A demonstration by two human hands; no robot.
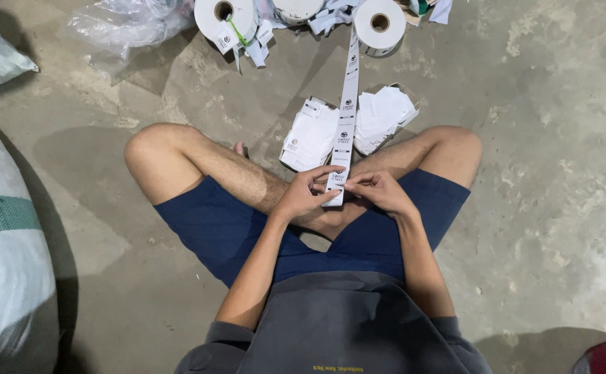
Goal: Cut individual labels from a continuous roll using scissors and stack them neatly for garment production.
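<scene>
We sit on a bare, stained concrete floor, a storeroom or small workshop by the look of it. Beyond our hands lie label rolls and cut labels; to their left a bulging woven sack and crumpled plastic bags.

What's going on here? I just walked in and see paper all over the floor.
A person sits cross-legged on the concrete floor, both hands on a white label strip running from a roll. The left hand and right hand pinch its near end. Loose labels lie piled ahead.
</scene>
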